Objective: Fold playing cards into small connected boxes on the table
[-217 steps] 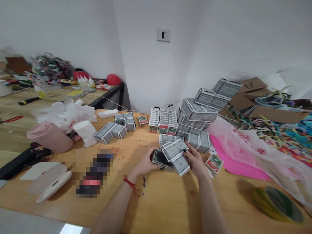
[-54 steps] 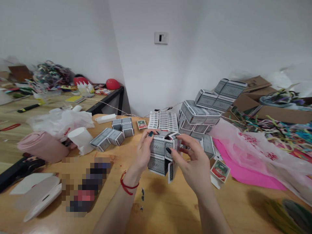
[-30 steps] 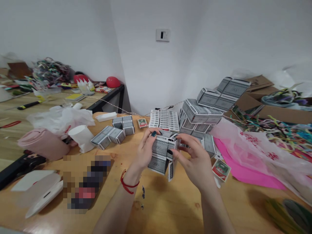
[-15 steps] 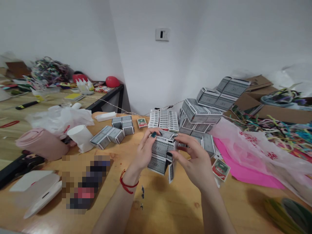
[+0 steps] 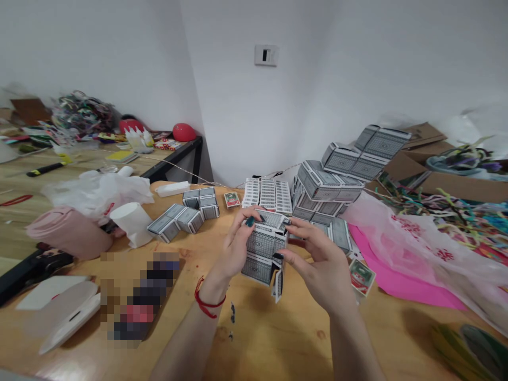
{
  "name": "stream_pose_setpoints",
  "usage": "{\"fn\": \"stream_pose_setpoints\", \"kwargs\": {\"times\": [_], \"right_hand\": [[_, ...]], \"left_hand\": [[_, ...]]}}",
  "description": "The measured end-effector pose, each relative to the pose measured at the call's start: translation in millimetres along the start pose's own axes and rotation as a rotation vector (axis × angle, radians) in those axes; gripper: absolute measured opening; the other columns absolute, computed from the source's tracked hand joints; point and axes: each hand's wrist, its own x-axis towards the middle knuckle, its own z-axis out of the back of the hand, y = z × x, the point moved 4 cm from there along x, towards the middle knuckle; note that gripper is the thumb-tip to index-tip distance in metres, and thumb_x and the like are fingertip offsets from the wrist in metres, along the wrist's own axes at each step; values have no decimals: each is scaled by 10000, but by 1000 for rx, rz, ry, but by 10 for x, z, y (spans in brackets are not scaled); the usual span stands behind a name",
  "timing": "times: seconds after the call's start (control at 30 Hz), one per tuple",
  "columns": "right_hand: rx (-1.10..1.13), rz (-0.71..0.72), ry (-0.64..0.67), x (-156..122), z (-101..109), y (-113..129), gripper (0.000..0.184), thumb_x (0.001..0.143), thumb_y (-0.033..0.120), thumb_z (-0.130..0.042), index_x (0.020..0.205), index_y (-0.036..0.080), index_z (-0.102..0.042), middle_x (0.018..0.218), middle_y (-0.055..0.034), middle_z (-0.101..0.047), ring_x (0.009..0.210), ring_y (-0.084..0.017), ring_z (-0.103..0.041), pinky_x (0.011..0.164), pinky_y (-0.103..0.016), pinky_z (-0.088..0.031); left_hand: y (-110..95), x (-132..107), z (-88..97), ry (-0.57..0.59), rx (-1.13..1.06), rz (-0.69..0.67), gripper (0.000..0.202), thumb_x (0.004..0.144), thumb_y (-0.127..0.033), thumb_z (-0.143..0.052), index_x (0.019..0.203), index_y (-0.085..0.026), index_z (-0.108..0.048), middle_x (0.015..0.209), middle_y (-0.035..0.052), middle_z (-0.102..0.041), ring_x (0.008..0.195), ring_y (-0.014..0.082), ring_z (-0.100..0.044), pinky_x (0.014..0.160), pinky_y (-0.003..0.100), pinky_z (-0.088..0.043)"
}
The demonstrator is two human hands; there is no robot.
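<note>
Between my hands is a block of boxes folded from grey-backed playing cards (image 5: pixel 259 244), held above the table. My left hand (image 5: pixel 236 246) wraps its left side, thumb on the upper edge. My right hand (image 5: pixel 317 259) pinches its right side, with the index finger near the top corner and the thumb on the right edge. A loose card flap (image 5: pixel 278 286) juts from the lower right. Behind stand rows of card decks (image 5: pixel 266 194) seen edge-on. To the right rises a stack of similar folded-card blocks (image 5: pixel 331 182).
More folded-card blocks (image 5: pixel 174 219) lie left, near a white paper roll (image 5: pixel 130 222) and a pink roll (image 5: pixel 67 233). A green-and-red card box (image 5: pixel 362 278) lies right, beside pink sheeting (image 5: pixel 405 280). A tape roll (image 5: pixel 472 346) occupies the near right corner.
The right thumb and fingers have shifted slightly on the block's right side, and the lower flap has swung a little. Both hands keep their hold.
</note>
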Motion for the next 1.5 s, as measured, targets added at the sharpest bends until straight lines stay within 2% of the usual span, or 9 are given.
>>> {"fn": "stream_pose_setpoints", "kwargs": {"times": [0.33, 0.53, 0.8, 0.97, 1.17, 1.23, 1.3, 1.4, 1.5], "right_hand": [[18, -8, 4, 7, -29, 4, 301, 666, 295, -719, 952, 257, -631, 1148, -64, -577, 1044, -246, -564, 813, -401, -537], [12, -9, 17, -3, -25, 3, 289, 690, 268, -701, 968, 265, -622, 1180, -59, -564, 1097, -250, -533, 870, -422, -504], [81, -69, 33, 8, -11, -59, 306, 666, 275, -718, 960, 254, -634, 1172, -66, -576, 1116, -261, -520, 885, -431, -494], [160, -134, 38, 44, -4, -116, 300, 644, 263, -732, 921, 235, -618, 1160, -66, -576, 1042, -247, -568, 851, -418, -513], [130, -142, -1, 40, -24, -82, 300, 645, 259, -727, 921, 234, -609, 1166, -62, -568, 1023, -231, -574, 861, -405, -506], [114, -132, -6, 40, -34, -68, 303, 661, 260, -713, 946, 239, -610, 1166, -60, -568, 1025, -227, -571, 865, -400, -505], [120, -141, 11, 49, -50, -76, 338, 670, 261, -703, 990, 252, -594, 1139, -56, -584, 1019, -223, -574, 853, -392, -511], [151, -194, 62, 69, -80, -121, 490, 657, 269, -711, 1108, 278, -518, 1143, -55, -585, 1015, -219, -577, 830, -381, -524], [120, -209, 68, 87, -72, -163, 573, 649, 302, -715, 1166, 282, -467, 1198, -66, -550, 1058, -224, -554, 842, -375, -518]], "left_hand": [[-46, 11, 26, 42, 33, 1, 128, 842, -209, -370, 853, -223, -497, 1109, 21, -525, 1100, 187, -440, 972, 317, -292], [-40, 15, 27, 64, 53, 22, 132, 839, -222, -363, 853, -222, -494, 1075, 26, -542, 1066, 198, -462, 938, 324, -322], [-49, 12, -11, 93, 39, 47, 141, 841, -218, -354, 868, -211, -492, 1125, 33, -534, 1086, 197, -456, 950, 327, -316], [-23, -8, -72, 129, 7, 83, 107, 849, -244, -396, 887, -219, -493, 1124, 28, -539, 1063, 184, -469, 915, 308, -342], [-19, -18, -108, 94, -13, 63, 101, 855, -299, -432, 887, -226, -493, 1113, 32, -538, 1056, 184, -475, 918, 313, -351], [-27, -9, -95, 104, -11, 64, 138, 833, -338, -485, 913, -226, -488, 1117, 40, -534, 1042, 192, -487, 892, 312, -374], [-40, 0, -79, 166, 29, 74, 241, 785, -357, -565, 965, -219, -484, 1126, 56, -525, 1012, 199, -503, 854, 306, -400], [-55, 10, -23, 259, 116, 95, 400, 718, -324, -657, 1054, -206, -475, 1104, 66, -530, 970, 201, -524, 815, 294, -423], [-82, 7, 44, 276, 143, 85, 490, 695, -279, -683, 1119, -221, -443, 1117, 64, -530, 985, 208, -530, 820, 304, -433]]}}
